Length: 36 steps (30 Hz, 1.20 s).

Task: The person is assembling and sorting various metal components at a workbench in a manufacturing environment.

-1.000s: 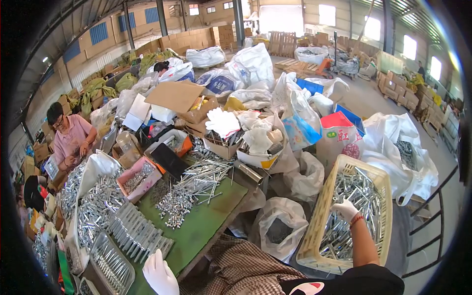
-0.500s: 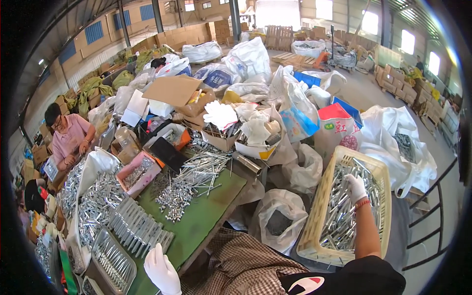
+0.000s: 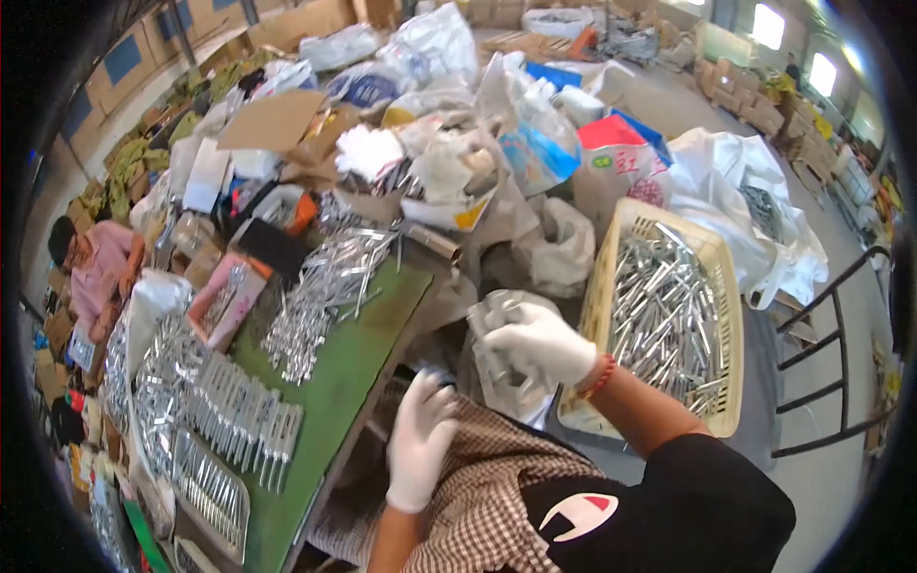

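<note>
My right hand (image 3: 544,342), in a white glove, is closed around several silver metal anchor bolts (image 3: 492,361), blurred by motion. It is left of the cream plastic crate (image 3: 731,334), which holds a heap of similar anchor bolts (image 3: 664,320). Above my lap, my left hand (image 3: 420,444), also gloved in white, has its fingers half curled and apart, with nothing visible in them. A dark object (image 3: 437,376) shows by its fingertips; I cannot tell what it is. Along the green table (image 3: 330,420) lies a row of silver anchor bolts (image 3: 250,420).
A clear tray of bolts (image 3: 205,492) stands at the table's near left. Loose bolts and small metal parts (image 3: 301,329) are heaped farther back. White sacks (image 3: 559,248) stand past the table edge, a black metal rack (image 3: 841,353) at right. Another person (image 3: 100,272) works at far left.
My right hand has come out of the crate and moved left with anchor bolts. My left hand has moved right, from beside the table to above my lap. The view has shifted.
</note>
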Each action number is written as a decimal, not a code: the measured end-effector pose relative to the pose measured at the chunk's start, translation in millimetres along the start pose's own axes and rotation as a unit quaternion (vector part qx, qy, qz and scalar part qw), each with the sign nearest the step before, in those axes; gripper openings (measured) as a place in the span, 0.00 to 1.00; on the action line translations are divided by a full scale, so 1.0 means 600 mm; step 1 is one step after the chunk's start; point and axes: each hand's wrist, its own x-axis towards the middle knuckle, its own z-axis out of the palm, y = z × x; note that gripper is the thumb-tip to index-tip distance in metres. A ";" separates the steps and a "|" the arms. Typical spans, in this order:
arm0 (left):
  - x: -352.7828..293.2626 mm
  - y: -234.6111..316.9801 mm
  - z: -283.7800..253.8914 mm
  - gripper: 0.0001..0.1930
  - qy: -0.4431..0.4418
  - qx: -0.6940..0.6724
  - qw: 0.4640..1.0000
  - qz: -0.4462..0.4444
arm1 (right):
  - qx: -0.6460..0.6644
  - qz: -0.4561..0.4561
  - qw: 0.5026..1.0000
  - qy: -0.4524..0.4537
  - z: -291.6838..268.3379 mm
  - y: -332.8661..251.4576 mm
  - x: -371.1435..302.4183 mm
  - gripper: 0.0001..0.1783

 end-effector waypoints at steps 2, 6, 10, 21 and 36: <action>0.026 -0.025 0.020 0.38 -0.076 -0.069 0.995 -0.005 | 0.003 -0.022 0.998 -0.053 0.050 0.045 0.015 0.10; 0.024 -0.059 0.013 0.31 0.006 0.000 0.999 -0.051 | -0.087 -0.030 0.993 -0.067 0.093 0.076 0.026 0.12; 0.008 -0.076 -0.002 0.27 0.024 -0.139 0.983 -0.118 | -0.352 -0.159 0.922 -0.006 0.095 0.101 0.038 0.16; -0.003 -0.120 0.012 0.25 0.045 -0.238 0.963 -0.116 | -0.406 -0.374 0.829 0.083 0.090 0.141 0.040 0.18; -0.007 -0.108 0.006 0.24 -0.004 -0.369 0.915 -0.161 | -0.728 -0.097 0.614 0.288 -0.454 0.217 -0.001 0.07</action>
